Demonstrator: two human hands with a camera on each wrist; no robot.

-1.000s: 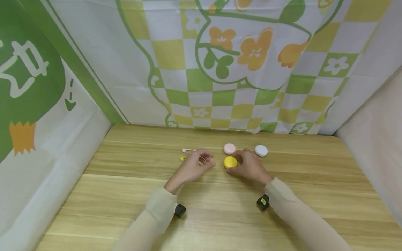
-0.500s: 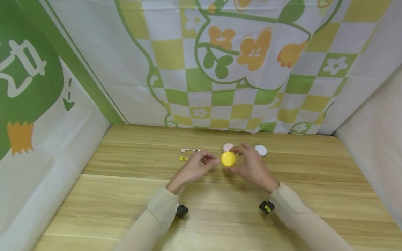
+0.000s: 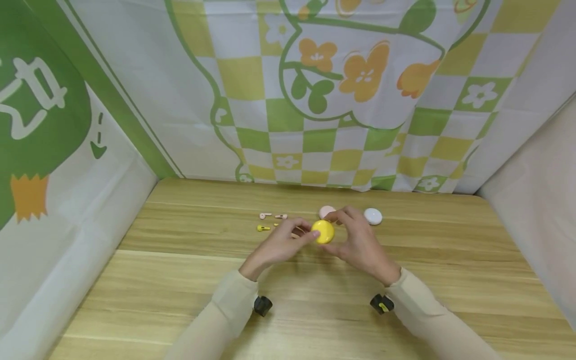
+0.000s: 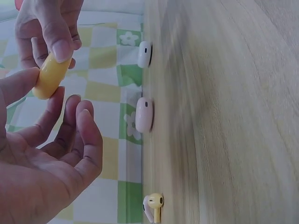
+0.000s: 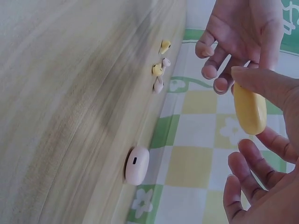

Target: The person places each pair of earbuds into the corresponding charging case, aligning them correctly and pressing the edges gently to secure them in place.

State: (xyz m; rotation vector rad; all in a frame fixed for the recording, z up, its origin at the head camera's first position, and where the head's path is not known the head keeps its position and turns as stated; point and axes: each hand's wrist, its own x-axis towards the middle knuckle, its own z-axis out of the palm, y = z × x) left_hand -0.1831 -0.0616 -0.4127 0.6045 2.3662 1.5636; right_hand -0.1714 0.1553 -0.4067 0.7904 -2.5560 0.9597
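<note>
A round yellow earbud case [image 3: 324,231] is held up between my two hands, above the table. My left hand [image 3: 282,241] pinches its left side between thumb and index finger, the other fingers loosely bent. From the opposite side my right hand [image 3: 363,246] grips it with thumb and index finger. The left wrist view shows the yellow case [image 4: 51,77] tilted, its lid seemingly down. Behind the hands on the table lie a pink earbud case [image 3: 326,212], partly hidden by the right fingers, and a white earbud case [image 3: 373,216].
On the left of the wooden table [image 3: 288,310] lie two pink earbuds [image 3: 281,216] and a yellow earbud [image 3: 263,228]; another yellow earbud [image 5: 165,46] shows in the right wrist view. A patterned cloth [image 3: 252,115] hangs along the table's back edge.
My right hand has lifted the yellow case off the table and moved it slightly left. My left hand has moved right and now takes hold of it too.
</note>
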